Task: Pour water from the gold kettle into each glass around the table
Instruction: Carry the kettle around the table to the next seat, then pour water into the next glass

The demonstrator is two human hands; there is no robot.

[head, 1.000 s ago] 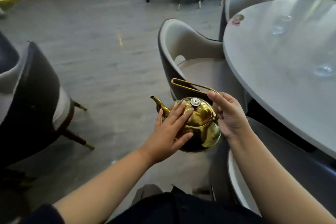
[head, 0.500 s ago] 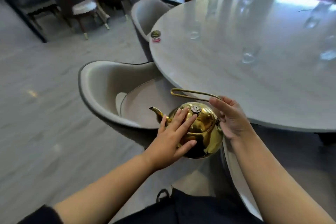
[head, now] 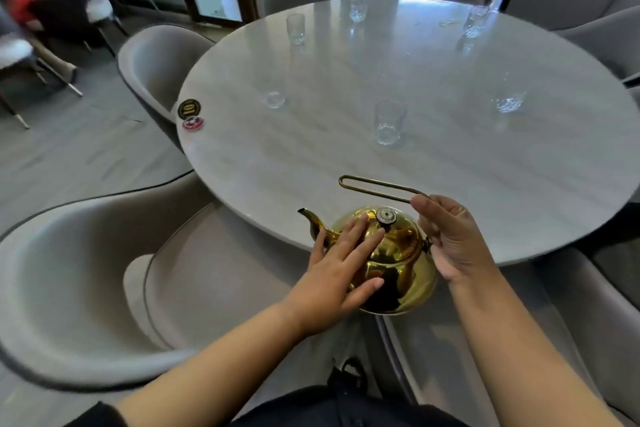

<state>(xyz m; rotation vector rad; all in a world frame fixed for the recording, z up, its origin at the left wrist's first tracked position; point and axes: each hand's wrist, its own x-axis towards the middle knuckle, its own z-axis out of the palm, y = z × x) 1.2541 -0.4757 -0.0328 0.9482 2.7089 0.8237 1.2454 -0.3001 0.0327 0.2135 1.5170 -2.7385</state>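
The wire handle [head: 377,185] of the gold kettle [head: 398,267] is being gripped at its rear end by the right hand [head: 453,239], fingers curled round it. The left hand [head: 343,270] is being laid flat on the kettle's lid and side, fingers straight. The kettle is being kept upright at the near rim of the round table [head: 346,170], spout [head: 308,215] pointing left. Clear glasses are being borne well apart on the table, the nearest glass [head: 388,123] just beyond the handle. Two discs [head: 190,114] are lying at the left rim. Grey chairs [head: 86,288] are standing around.

Shiny gold kettle [head: 410,276] upright, spout left (clear glasses [head: 388,123] stand beyond).
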